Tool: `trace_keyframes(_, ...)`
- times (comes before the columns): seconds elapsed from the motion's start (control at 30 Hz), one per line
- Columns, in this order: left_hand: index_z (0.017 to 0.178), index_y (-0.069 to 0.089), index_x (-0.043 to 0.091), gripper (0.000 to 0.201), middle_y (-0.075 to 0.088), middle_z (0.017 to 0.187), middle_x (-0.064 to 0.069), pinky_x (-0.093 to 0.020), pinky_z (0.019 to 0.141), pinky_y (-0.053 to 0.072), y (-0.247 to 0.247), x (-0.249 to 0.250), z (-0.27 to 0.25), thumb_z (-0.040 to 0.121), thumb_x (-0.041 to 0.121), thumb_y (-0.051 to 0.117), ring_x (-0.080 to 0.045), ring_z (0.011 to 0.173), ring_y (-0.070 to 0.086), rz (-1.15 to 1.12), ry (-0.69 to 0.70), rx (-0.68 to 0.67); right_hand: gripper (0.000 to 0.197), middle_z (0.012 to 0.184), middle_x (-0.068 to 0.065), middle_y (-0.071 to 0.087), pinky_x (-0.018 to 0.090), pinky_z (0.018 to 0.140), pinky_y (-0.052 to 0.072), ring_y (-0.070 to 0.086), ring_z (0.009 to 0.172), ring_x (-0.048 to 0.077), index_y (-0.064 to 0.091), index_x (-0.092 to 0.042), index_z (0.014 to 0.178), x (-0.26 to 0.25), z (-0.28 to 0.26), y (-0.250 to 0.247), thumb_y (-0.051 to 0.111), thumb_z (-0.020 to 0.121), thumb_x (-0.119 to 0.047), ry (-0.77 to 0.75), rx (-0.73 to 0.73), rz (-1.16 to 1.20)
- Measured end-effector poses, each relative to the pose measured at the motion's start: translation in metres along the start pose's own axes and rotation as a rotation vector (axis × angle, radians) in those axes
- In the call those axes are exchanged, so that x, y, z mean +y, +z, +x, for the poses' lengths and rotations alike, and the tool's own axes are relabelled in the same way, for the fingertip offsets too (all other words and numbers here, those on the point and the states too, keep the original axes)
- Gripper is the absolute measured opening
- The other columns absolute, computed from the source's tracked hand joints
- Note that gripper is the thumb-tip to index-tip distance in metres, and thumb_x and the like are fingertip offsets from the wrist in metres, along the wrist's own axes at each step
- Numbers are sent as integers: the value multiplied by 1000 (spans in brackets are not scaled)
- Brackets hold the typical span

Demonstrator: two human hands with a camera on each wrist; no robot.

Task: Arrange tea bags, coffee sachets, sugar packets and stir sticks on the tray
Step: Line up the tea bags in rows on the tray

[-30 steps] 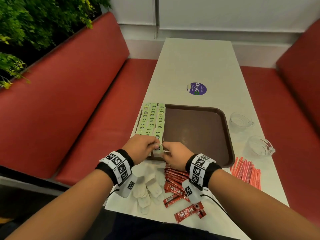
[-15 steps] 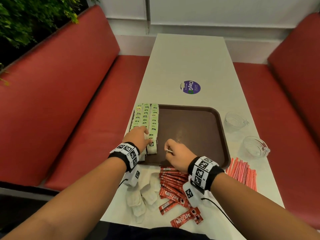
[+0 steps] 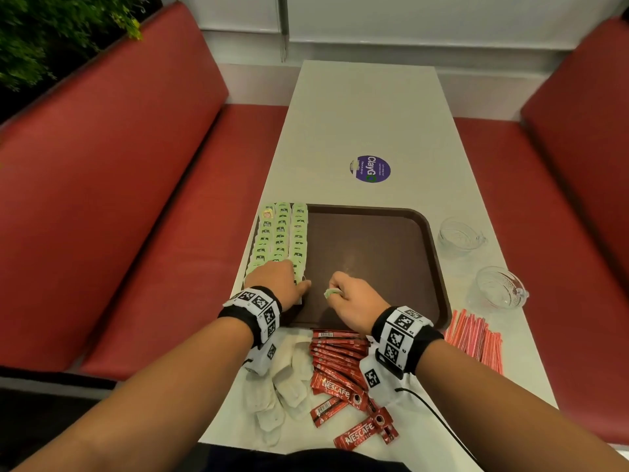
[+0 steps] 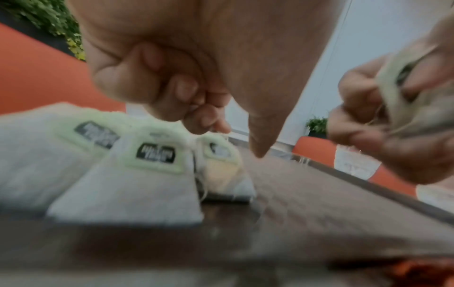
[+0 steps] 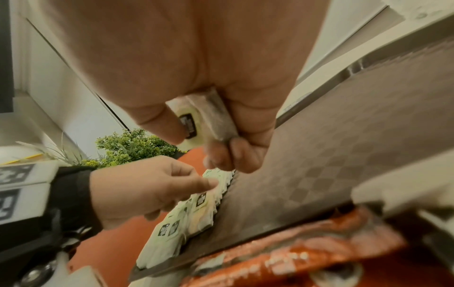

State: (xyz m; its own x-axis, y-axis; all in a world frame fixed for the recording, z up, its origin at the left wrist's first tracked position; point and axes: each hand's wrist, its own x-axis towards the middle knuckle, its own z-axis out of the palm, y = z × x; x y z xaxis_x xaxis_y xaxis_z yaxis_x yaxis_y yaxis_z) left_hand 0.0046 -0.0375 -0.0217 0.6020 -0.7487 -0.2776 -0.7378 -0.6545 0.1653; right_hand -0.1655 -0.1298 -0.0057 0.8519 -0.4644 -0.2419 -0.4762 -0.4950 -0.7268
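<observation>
A tea bag (image 5: 196, 124) is pinched in the curled fingers of the right hand (image 3: 350, 301) above the near part of the brown tray (image 3: 374, 253), just beside the three rows of tea bags (image 3: 280, 233) already laid along the tray's left side. The left hand (image 3: 277, 281) is held over the near end of those rows, its fingers curled and its thumb pointing down; whether a string or tag is nipped between its fingertips cannot be told from the blurred wrist view. Beyond the tray's near edge, on the table (image 3: 367, 114), loose tea bags (image 3: 272, 393) and red coffee sachets (image 3: 340, 369) are heaped; red stir sticks (image 3: 476, 342) lie off the tray's near right corner, and two glass cups (image 3: 457, 235) stand along its right side. Sugar packets cannot be made out.

The overlapped rows are judged easy to disturb: a brush from the left hand, or a snagged string, could drag the last bags out of line. The outer row lies hard against the tray's left rim, and the tray itself sits close to the table's left edge, so a shove that way could send bags over. Ample bare room is left on the tray to the right of the rows.
</observation>
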Motion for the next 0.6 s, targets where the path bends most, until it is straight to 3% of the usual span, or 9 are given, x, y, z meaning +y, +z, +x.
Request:
trace_keyframes(0.1, 82, 57, 29, 35, 59, 74, 9, -28, 59, 40, -17, 1, -12, 95, 60, 48, -6, 68, 54, -291, 207, 77, 3, 84, -1, 64, 36, 71, 50, 61, 77, 17, 55, -19, 96, 3, 5, 0, 53, 98, -21, -24, 29, 16)
trace_keyframes(0.17, 86, 65, 28, 26, 60, 78, 12, -17, 60, 35, -30, 1, -23, 95, 51, 57, 4, 66, 51, -497, 361, 68, 3, 89, -2, 65, 37, 76, 51, 61, 82, 16, 57, -21, 97, 4, 8, -1, 56, 98, -23, -48, 66, 25)
trace_keyframes(0.23, 90, 68, 26, 16, 61, 80, 14, -10, 59, 32, -35, 1, -31, 90, 42, 69, 10, 65, 49, -528, 456, 51, 5, 90, -5, 64, 30, 71, 49, 60, 81, 12, 59, -23, 97, 1, 10, -1, 58, 98, -28, -76, 91, 44)
trace_keyframes(0.3, 89, 67, 27, 10, 57, 75, 17, -10, 58, 30, -33, -1, -32, 89, 37, 71, 9, 66, 49, -447, 489, 69, 10, 87, -6, 63, 23, 65, 44, 57, 77, 9, 59, -24, 94, -1, 12, 1, 61, 98, -34, -95, 96, 54)
trace_keyframes(0.47, 86, 59, 37, 11, 59, 68, 12, -28, 60, 44, -33, -9, -28, 95, 33, 63, -9, 62, 53, -448, 463, 120, 16, 88, 1, 60, 27, 63, 39, 52, 73, 13, 60, -15, 93, -4, 16, 4, 68, 93, -29, -73, 113, -9)
trace_keyframes(0.6, 89, 59, 33, 9, 63, 75, 8, -28, 67, 46, -32, -12, -30, 96, 28, 62, -11, 69, 56, -445, 446, 80, 20, 95, 1, 63, 31, 75, 47, 58, 85, 17, 63, -16, 99, -5, 19, 4, 69, 92, -33, -57, 51, -59)
